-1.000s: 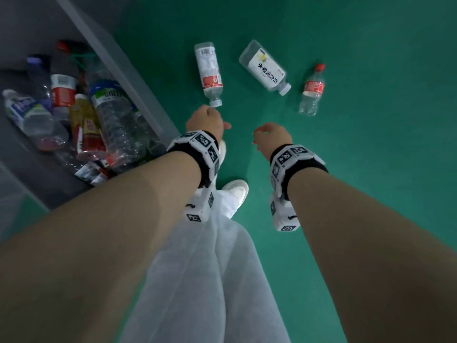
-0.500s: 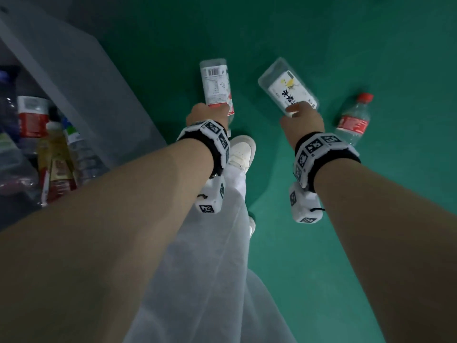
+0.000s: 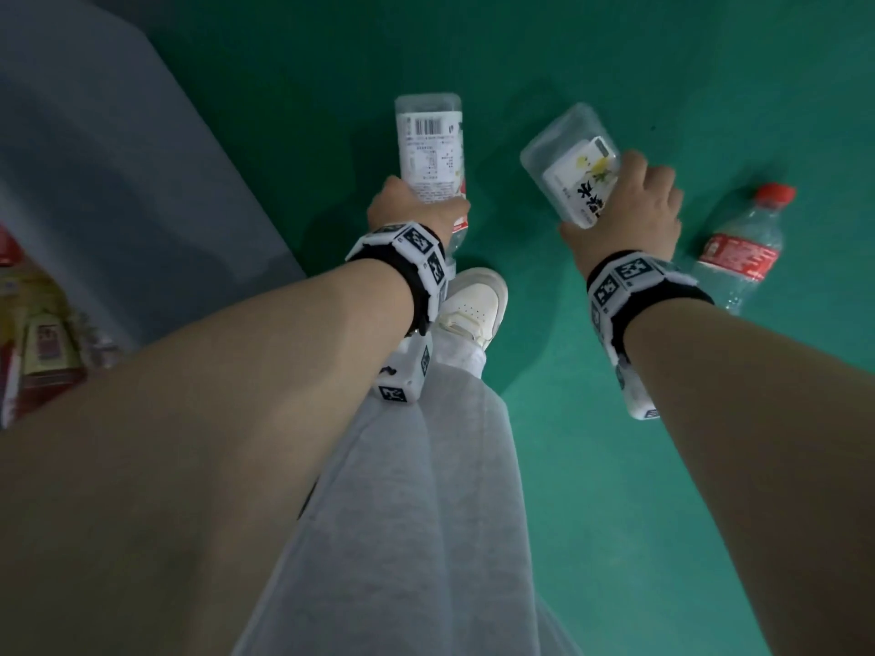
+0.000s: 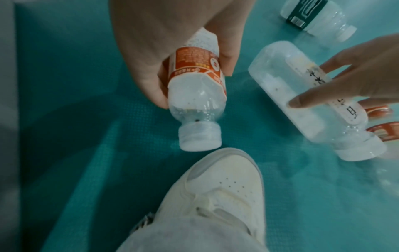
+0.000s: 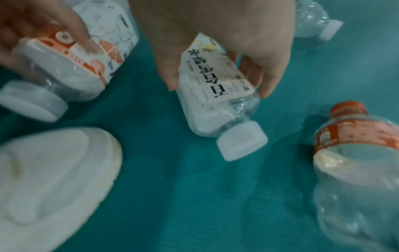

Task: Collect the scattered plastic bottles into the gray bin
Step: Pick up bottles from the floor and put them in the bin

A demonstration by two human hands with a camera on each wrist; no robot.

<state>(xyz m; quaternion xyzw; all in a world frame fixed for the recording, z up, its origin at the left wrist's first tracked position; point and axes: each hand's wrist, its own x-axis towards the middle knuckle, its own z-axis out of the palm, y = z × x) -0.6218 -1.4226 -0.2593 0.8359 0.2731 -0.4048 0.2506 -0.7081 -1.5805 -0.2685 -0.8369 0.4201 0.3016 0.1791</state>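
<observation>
My left hand (image 3: 416,213) grips a clear bottle with a red-and-white label (image 3: 430,149), its white cap (image 4: 200,137) pointing down toward my shoe. My right hand (image 3: 629,205) grips a squarish clear bottle with a cream label and black characters (image 3: 573,158), thumb and fingers curled round its body (image 5: 218,85), white cap low. A red-capped bottle with a red label (image 3: 741,248) lies on the green floor just right of my right wrist. The gray bin (image 3: 142,182) stands at the left with several bottles (image 3: 42,343) inside.
My white shoe (image 3: 473,305) and gray trouser leg sit between the two arms. In the left wrist view a green-labelled bottle (image 4: 317,17) lies farther off on the floor. Green floor stretches to the right and ahead.
Both hands reached down from above the floor, closed round one bottle each and now hold them; the view swung right, pushing the bin toward the left edge.
</observation>
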